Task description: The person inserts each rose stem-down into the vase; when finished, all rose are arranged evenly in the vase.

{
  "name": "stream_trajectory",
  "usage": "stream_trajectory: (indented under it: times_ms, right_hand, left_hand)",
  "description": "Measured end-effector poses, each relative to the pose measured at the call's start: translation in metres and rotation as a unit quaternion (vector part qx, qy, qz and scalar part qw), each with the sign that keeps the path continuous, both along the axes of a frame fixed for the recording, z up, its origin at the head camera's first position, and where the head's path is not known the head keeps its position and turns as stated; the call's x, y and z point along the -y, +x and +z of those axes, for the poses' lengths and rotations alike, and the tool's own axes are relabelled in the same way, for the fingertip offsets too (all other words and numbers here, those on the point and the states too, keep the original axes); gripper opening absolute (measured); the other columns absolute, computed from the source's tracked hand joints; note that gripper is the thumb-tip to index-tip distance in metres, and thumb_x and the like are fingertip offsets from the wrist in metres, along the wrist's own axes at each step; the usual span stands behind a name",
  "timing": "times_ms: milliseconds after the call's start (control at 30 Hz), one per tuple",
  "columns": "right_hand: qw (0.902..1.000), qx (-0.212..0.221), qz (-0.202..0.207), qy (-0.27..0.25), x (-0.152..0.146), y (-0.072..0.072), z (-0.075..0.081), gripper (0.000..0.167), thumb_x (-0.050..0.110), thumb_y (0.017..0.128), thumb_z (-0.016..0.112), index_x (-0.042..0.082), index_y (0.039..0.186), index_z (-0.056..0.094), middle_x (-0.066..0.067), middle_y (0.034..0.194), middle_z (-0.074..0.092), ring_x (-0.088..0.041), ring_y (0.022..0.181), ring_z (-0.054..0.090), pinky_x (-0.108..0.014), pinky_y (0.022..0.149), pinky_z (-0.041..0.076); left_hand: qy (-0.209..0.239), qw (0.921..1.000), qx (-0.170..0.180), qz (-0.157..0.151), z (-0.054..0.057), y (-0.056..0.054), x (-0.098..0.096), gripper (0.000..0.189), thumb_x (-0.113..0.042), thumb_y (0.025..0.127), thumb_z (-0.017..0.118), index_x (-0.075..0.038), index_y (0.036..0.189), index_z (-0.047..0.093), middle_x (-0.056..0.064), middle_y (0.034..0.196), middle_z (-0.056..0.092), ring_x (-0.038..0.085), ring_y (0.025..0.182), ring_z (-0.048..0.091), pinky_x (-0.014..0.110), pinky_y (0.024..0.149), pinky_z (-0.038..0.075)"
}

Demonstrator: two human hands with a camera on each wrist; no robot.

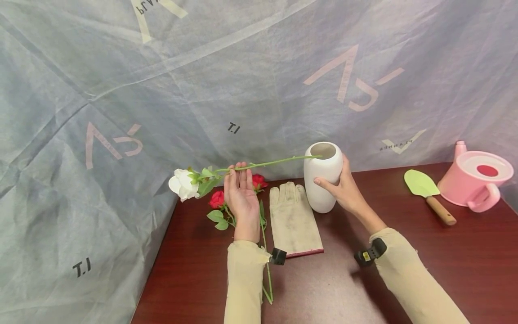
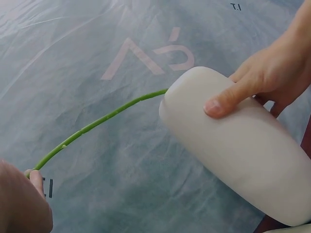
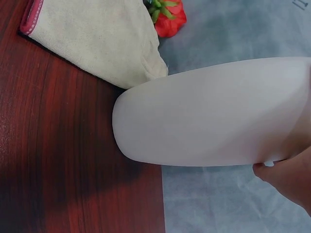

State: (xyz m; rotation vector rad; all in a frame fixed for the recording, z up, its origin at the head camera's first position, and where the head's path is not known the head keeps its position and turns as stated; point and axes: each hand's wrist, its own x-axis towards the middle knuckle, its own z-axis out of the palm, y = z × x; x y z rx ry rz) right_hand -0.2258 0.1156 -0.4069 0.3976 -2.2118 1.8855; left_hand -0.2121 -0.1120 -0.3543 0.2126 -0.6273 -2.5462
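A white artificial rose (image 1: 184, 184) on a long green stem (image 2: 104, 118) lies nearly level in my left hand (image 1: 243, 200). That hand is palm up, with the stem pinched at its fingers. The bare stem end reaches into the mouth of a white vase (image 1: 322, 180). My right hand (image 1: 347, 191) grips the vase from its right side, thumb across the front. The vase's base is close beside a cream work glove (image 1: 295, 220). Two red roses (image 1: 217, 199) lie behind and under my left hand, which hides part of them.
On the right of the dark red-brown table (image 1: 344, 292) lie a green trowel (image 1: 421, 183) with a wooden handle and a pink watering can (image 1: 465, 180). A grey printed cloth (image 1: 259, 81) hangs right behind the table and along its left side.
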Motion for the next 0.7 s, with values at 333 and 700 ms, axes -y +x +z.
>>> stream_trajectory:
  times_ms: [333,700]
  right_hand:
    - [0.9999,-0.006,-0.004,0.008,0.000,0.000,-0.001,0.092,0.008,0.081,0.072,0.004,0.146,0.007,-0.021,0.135,0.031,-0.032,0.115,0.039,-0.052,0.095,0.030]
    - [0.9999,-0.014,-0.005,0.008,0.001,0.000,-0.001,0.092,0.006,0.081,0.072,0.005,0.146,0.006,-0.021,0.135,0.031,-0.033,0.115,0.039,-0.054,0.095,0.030]
  left_hand:
    - [-0.063,0.9979,0.000,0.013,0.014,-0.010,-0.010,0.021,-0.010,0.095,0.054,0.005,0.109,0.057,0.022,0.110,0.060,0.026,0.098,0.063,0.036,0.091,0.046]
    - [-0.172,0.9848,-0.022,0.015,0.015,-0.021,-0.023,0.017,-0.012,0.096,0.053,0.000,0.104,0.061,0.024,0.106,0.061,0.035,0.103,0.059,0.038,0.088,0.048]
